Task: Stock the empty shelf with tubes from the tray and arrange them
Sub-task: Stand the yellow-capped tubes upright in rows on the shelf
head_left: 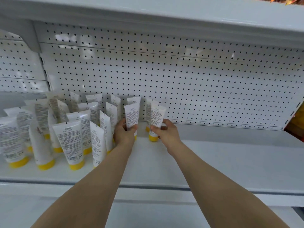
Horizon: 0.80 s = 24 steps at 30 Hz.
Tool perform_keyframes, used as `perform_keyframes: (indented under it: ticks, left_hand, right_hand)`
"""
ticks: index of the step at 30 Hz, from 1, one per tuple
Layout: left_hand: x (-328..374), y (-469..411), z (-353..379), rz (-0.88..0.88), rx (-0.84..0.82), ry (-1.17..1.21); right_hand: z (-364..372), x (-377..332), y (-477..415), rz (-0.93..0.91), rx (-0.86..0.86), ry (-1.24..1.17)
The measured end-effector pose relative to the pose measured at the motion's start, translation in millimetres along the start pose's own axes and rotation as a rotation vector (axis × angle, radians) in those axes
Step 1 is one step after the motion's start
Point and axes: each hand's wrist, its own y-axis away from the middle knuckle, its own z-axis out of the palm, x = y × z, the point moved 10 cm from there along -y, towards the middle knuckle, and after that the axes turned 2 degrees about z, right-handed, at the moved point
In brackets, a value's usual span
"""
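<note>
Left tube [131,115]: upright near the shelf [213,153] back edge; your left hand [124,135] has its fingers wrapped round the lower body.
Right tube [157,115]: just beside it; your right hand [167,134] pinches it low with the fingers.
Handling: probably light and squashy; hold near the cap [153,138].

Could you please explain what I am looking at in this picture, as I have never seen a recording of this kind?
There is no machine here. A person is working with bare hands, and the single picture comes from a wide-angle camera worn on the head, looking forward and down. That is why both forearms reach in from the bottom edge.

The left hand grips a white tube, and the right hand grips a second tube. Both are held upright, yellow cap down, low over the shelf.

To the left stand many more stocked tubes of the same kind, cap down, in loose rows. Behind them is a white perforated back panel, and an upper shelf runs overhead. The tray named in the task is not in view.
</note>
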Motion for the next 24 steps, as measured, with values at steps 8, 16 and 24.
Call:
perform_keyframes:
  ticks: [8,16,24]
  left_hand:
    - [-4.8,-5.0,4.9,0.036,-0.052,-0.009]
    - [-9.5,-5.7,5.7,0.060,-0.068,-0.006]
    - [-9.3,-5.2,5.3,0.071,-0.072,-0.040]
  right_hand:
    - [8.4,10.7,-1.4,-0.008,-0.013,0.005]
    - [10.8,15.8,-5.1,-0.018,-0.008,0.035]
    - [11.8,11.1,0.0,-0.032,-0.003,0.077]
